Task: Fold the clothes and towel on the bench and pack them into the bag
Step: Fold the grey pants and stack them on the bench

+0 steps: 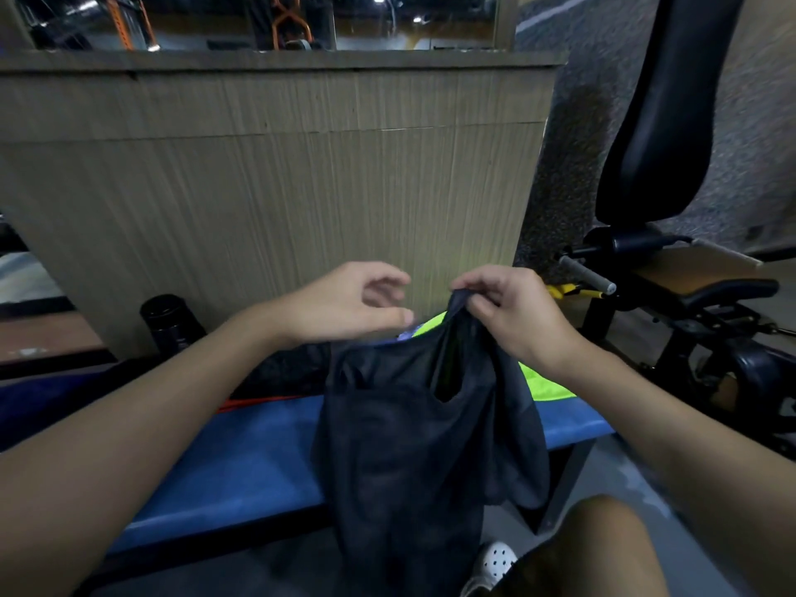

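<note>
A dark mesh sleeveless shirt [405, 441] hangs in front of the blue bench [241, 463], its lower part dropping past the bench's front edge. My right hand [512, 312] pinches the shirt's top strap and holds it up. My left hand [357, 303] hovers just left of that strap with fingers curled apart, holding nothing. Behind the shirt a neon yellow-green garment [547, 385] lies on the bench's right end. A dark bag [284, 368] sits behind the bench, mostly hidden by the shirt and my left arm.
A black cylindrical bottle [168, 321] stands at the back left against a wooden partition [275, 187]. A black exercise machine [672, 269] with a padded seat stands to the right. My knee and a white perforated shoe [495, 562] are below the bench.
</note>
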Tool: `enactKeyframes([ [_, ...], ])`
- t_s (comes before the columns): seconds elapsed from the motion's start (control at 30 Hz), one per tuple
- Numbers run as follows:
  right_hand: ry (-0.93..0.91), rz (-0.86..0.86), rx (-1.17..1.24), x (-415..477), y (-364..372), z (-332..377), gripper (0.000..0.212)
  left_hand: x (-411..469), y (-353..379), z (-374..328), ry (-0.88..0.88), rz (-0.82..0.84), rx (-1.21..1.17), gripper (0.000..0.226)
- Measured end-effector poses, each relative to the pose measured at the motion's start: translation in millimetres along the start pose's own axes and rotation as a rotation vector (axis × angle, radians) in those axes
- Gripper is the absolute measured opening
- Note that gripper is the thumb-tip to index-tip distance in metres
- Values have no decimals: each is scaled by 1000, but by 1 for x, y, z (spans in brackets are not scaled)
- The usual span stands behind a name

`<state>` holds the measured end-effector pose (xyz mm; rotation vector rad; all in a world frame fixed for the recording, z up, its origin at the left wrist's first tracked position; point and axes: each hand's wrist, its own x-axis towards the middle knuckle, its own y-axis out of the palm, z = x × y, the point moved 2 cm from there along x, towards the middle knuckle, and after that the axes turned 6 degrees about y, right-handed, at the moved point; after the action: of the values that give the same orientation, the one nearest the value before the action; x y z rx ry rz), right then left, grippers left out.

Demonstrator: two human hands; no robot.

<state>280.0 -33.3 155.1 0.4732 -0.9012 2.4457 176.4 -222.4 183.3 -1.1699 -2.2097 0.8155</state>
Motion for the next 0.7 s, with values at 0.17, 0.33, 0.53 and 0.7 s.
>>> enactKeyframes([
  [0.17,-23,32,130,-1,11,20,29,12,30,-15,101,-6,-285,36],
  [0.33,-10,-26,38,-3,9,8,31,15,30,-21,98,-244,-125,17],
  [0.53,174,-107,-198,-13,9,-16,17,11,12,-18,63,-662,85,4],
  [0.7,75,-68,-109,-5,9,16,21,7,28,-12,80,-141,8,49],
])
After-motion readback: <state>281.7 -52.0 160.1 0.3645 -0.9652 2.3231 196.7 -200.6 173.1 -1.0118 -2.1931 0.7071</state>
